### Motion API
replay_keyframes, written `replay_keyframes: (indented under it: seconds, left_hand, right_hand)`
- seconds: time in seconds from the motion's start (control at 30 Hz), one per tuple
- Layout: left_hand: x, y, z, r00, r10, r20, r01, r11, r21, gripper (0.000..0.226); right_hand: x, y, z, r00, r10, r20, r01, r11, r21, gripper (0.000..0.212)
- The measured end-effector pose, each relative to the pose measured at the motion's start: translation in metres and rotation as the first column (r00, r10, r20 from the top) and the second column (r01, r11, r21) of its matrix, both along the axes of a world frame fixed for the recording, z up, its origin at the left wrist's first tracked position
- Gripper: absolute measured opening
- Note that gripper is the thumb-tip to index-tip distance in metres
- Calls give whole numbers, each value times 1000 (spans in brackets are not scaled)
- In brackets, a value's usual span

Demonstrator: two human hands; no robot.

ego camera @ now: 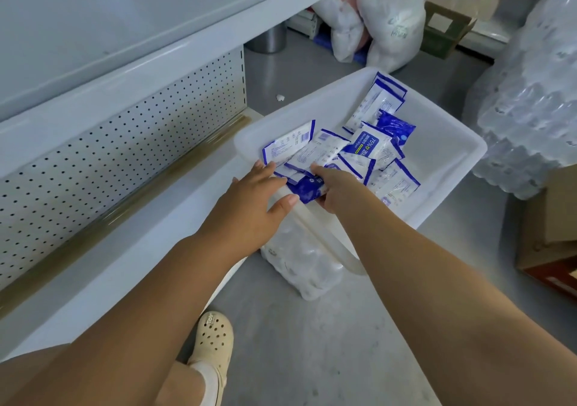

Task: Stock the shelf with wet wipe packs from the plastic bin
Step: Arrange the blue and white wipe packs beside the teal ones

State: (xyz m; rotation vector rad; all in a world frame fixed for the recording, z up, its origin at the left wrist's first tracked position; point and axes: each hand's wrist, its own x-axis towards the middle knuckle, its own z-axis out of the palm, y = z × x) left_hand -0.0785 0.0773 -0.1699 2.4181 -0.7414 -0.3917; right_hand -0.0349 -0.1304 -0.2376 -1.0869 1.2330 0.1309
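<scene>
"Head view has the right hand (335,187) curled round one dark blue pack (307,191) at the near edge of the plastic bin (452,146). Is that a firm hold?"

"Looks like a pinch on one end, thumb hidden underneath. The film looks slick, so I'd guess it could slide out on the lift."

"And the left hand (259,193)?"

"Flat, fingers straight and spread, holding nothing. Its fingertips lie on the packs just past the rim, thumb out toward the blue pack."

"So the rest of the wet wipe packs (359,153) are where?"

"Heaped loose just beyond both hands, overlapping every which way, with a few leaning on the far wall. Pull one from under and its neighbours may come along or spill over the rim."

"What's the bin sitting on?"

"Below the hands it seems to rest partly on a wrapped bundle (299,268), not flat on the floor (312,343). Lean on that near rim and I'd worry it tips toward the person."

"And the shelf (118,243)?"

"Off the left hand's side, low, bare of packs where I can see. It's a sideways carry, so a loose grip is the risk."
</scene>
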Motion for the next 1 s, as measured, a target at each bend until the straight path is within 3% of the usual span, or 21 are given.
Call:
replay_keyframes:
  seconds: [0.2,0.4,0.5,0.63,0.73,0.8,0.9,1.0]
  left_hand:
    - [-3,1,6,997,36,-70,-38,999,-22,51]
    - [-17,-10,30,965,236,-118,-257,941,-219,56]
    - [-18,-22,46,903,319,-289,-402,863,-304,62]
    - [-18,-34,69,755,293,-586,-558,757,-340,76]
    - [-28,-36,81,666,149,-731,-582,717,-384,60]
    - [-34,-34,85,650,158,-743,-622,672,-401,51]
    - [-39,-24,85,627,232,-744,-713,557,-427,29]
    - [-39,-4,84,598,329,-731,-772,483,-413,18]
  right_hand:
    - [-19,-12,29,996,-26,84,33,996,-83,76]
    - [-77,-31,71,973,97,210,-25,947,-320,68]
    - [-102,-34,95,931,210,297,-99,932,-349,69]
    - [-125,-33,133,818,349,457,-278,936,-216,60]
    - [-134,-25,156,720,511,469,-476,856,-201,59]
    - [-134,-20,163,697,563,444,-538,820,-195,61]
    - [-129,-17,160,740,527,417,-512,844,-159,67]
    - [-117,-22,144,828,455,328,-396,889,-232,84]
